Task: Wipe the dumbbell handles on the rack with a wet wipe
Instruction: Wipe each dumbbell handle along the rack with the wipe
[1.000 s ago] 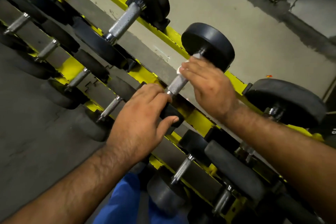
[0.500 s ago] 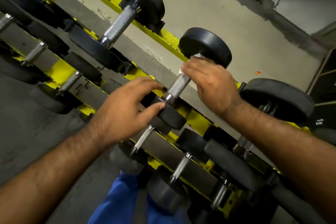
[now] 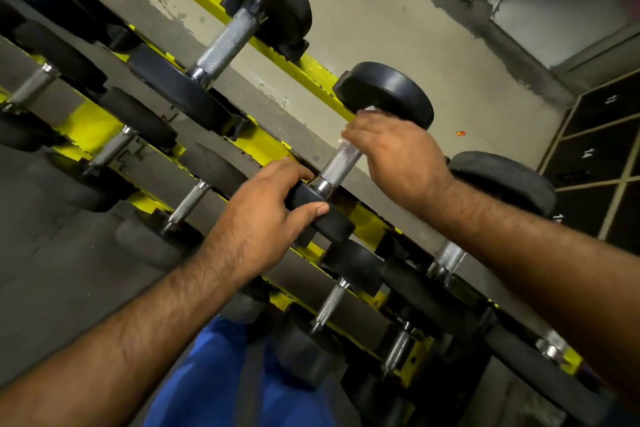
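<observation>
Your left hand (image 3: 273, 215) grips the black rubber dumbbell head (image 3: 320, 215); your right hand (image 3: 398, 156) pinches the white wet wipe (image 3: 372, 110) around the knurled steel handle (image 3: 341, 163). Loosened bracing risks rolling.

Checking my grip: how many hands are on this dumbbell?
2. The left hand grips the near black end; the right hand holds a wet wipe on the handle near the far end.

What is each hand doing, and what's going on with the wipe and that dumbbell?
left hand: grips the near black weight of the dumbbell.
right hand: curled round the far end of the handle, wipe underneath.
wet wipe: mostly hidden, white edges peeking out.
dumbbell handle: near part bare, resting on the yellow rack.
</observation>
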